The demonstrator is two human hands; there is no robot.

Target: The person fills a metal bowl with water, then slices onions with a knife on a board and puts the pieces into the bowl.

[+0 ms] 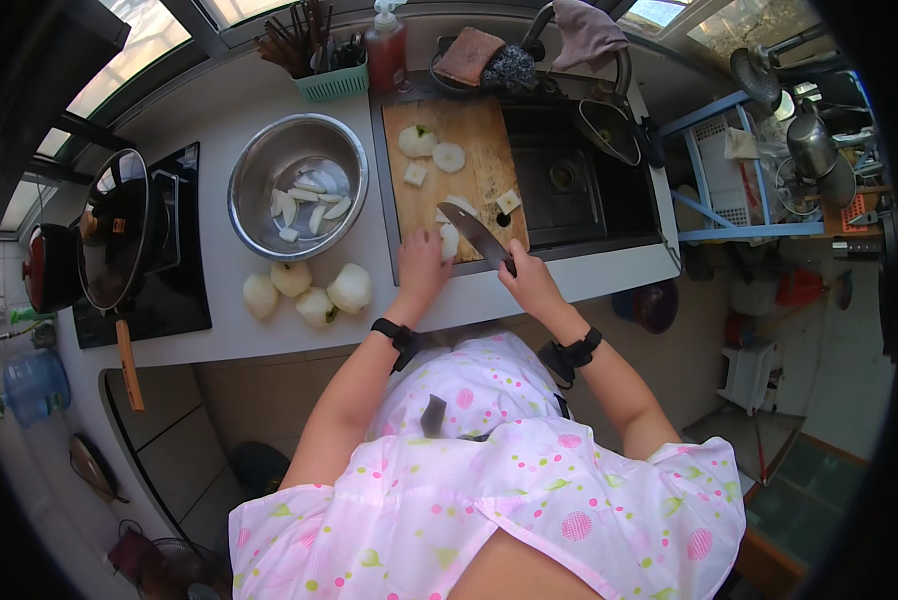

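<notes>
My right hand [528, 281] grips the handle of a kitchen knife [479, 234], its blade angled over a wooden cutting board [471, 180]. Beside the blade, pale slices [460, 204] lie on the wood. My left hand [424, 262] holds down a white piece of peeled fruit [449, 241] at the board's near edge. Farther up are a peeled whole fruit [417, 141] with a green patch, a round cut piece [449, 157] and a squarish core piece [414, 174]. Another core piece [508, 201] lies near the board's hole. Cut wedges [316, 217] rest in a steel bowl [243, 187] to the left.
Several peeled fruits [350, 288] sit in front of the bowl. The board spans part of a dark sink [569, 187]. A lidded pan [115, 225] stands on the left cooktop [186, 300]. Behind are a soap bottle [387, 52] and a green utensil basket [335, 82].
</notes>
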